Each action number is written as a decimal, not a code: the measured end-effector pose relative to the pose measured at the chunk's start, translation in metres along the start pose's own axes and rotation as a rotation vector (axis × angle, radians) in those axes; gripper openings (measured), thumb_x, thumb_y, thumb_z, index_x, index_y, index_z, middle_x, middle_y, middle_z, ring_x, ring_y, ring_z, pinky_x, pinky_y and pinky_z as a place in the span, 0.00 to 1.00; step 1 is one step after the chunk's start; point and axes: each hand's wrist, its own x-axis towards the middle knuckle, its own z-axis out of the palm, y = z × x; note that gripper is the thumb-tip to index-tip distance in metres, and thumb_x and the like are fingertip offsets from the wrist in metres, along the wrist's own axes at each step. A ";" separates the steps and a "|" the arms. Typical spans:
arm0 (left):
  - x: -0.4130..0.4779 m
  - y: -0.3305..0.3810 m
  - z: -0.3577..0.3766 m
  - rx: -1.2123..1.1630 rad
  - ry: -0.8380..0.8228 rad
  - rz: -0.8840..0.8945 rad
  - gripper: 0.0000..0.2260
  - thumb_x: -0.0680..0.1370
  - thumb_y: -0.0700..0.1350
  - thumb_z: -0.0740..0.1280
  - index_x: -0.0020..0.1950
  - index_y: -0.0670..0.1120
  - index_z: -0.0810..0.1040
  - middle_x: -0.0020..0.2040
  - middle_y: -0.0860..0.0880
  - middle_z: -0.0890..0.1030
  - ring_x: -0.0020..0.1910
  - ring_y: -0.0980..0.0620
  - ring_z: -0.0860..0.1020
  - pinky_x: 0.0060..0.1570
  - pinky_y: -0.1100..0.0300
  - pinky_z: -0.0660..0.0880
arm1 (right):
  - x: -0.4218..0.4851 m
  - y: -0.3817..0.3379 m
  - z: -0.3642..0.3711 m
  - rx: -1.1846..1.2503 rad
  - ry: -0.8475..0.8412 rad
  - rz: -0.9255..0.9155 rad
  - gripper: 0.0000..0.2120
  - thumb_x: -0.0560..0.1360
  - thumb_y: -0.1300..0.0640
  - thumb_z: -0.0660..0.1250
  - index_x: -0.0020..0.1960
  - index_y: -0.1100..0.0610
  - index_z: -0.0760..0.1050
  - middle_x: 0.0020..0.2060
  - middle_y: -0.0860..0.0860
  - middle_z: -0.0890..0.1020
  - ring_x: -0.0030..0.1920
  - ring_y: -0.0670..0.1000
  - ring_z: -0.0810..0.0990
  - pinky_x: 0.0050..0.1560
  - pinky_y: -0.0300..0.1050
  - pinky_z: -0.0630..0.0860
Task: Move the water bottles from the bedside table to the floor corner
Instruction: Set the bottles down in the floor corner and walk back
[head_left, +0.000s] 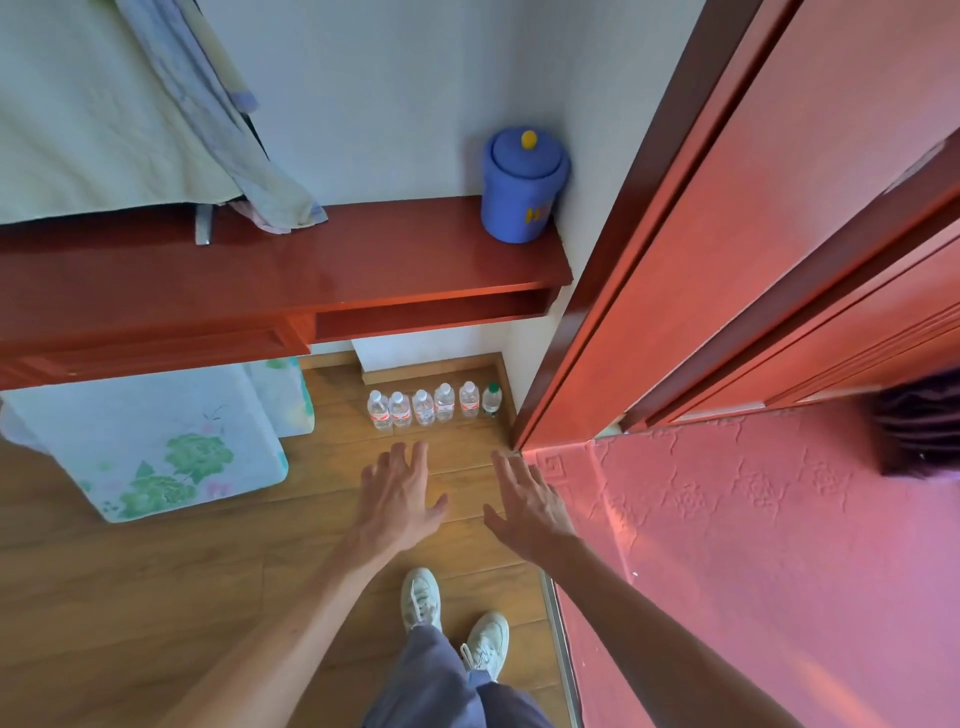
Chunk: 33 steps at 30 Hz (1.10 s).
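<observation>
Beyond the right end of the bedside table (311, 270), at the picture's edge, a dark ribbed thing (919, 426) is cut off, and we cannot tell what it is. The print on the bottle labels is too small for us to read.

Nearer to us than the table, our left hand (402, 499) and right hand (524, 506) hang side by side over the wooden floor (156, 571). Both are palm down with fingers straight and spread wide. They grip nothing and are well short of the bottles.

Below the table's right end, the six water bottles (434, 407) stand upright in one close row on the floor, in the corner by the wall. They are clear plastic. Five have white caps and red-and-white labels, and the green-capped bottle (491, 400) ends the row nearest the corner. On the table's right end sits a blue lidded pot (522, 187).
</observation>
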 end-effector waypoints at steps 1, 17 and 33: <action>0.003 -0.002 -0.001 -0.001 -0.003 0.001 0.32 0.74 0.63 0.64 0.71 0.46 0.62 0.66 0.44 0.71 0.62 0.46 0.73 0.60 0.49 0.73 | 0.004 -0.002 0.000 0.000 -0.003 0.000 0.35 0.78 0.46 0.62 0.78 0.55 0.51 0.72 0.53 0.63 0.68 0.56 0.66 0.64 0.52 0.72; 0.054 -0.049 -0.004 -0.006 -0.067 0.048 0.33 0.74 0.62 0.65 0.72 0.45 0.62 0.66 0.43 0.71 0.62 0.45 0.74 0.59 0.49 0.73 | 0.066 -0.021 0.002 -0.010 -0.004 0.053 0.35 0.78 0.47 0.63 0.78 0.55 0.52 0.71 0.54 0.65 0.68 0.56 0.67 0.63 0.52 0.72; 0.115 -0.023 0.042 0.042 -0.127 -0.099 0.31 0.75 0.61 0.64 0.71 0.44 0.63 0.64 0.43 0.72 0.58 0.45 0.74 0.57 0.49 0.73 | 0.140 0.051 0.010 -0.002 -0.104 -0.037 0.35 0.78 0.46 0.61 0.79 0.55 0.53 0.69 0.54 0.67 0.67 0.55 0.68 0.63 0.52 0.73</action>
